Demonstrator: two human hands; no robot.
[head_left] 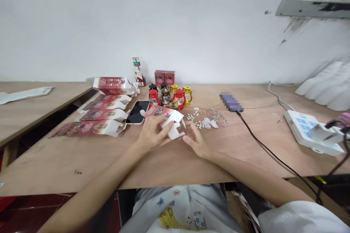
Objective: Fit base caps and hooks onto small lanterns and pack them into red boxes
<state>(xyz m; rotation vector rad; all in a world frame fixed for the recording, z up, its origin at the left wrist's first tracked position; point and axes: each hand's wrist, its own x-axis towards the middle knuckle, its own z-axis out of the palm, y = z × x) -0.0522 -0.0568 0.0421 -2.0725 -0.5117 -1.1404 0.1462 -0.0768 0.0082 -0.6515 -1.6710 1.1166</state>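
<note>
We take the phone (137, 112), lying face up on the table (191, 167), as reference for all positions.

**Hands.** The left hand (153, 134) sits just right of the phone and nearer the person. Its fingers are curled around a partly opened red-and-white carton (171, 120) and hold it. The right hand (195, 142) is further right of the phone, fingers narrowly parted, with the fingertips at the carton's white flaps. The flaps hide the contact, so we cannot tell whether they pinch or only touch. The carton rests on the table directly right of the phone. Support from both sides probably keeps its flaps from springing flat.

**Surroundings.**
- Left of the phone: flat cartons (101, 114), fanned out in a row, each one probably easy to pick off singly.
- Behind and right of the phone: small lanterns (171, 96), clustered upright, with two red boxes (164, 78) standing beyond them.
- Right of the phone, past the carton: small white parts (203, 122), scattered within reach of the right hand.
- Far right of the phone: a power strip (311, 133).
</note>
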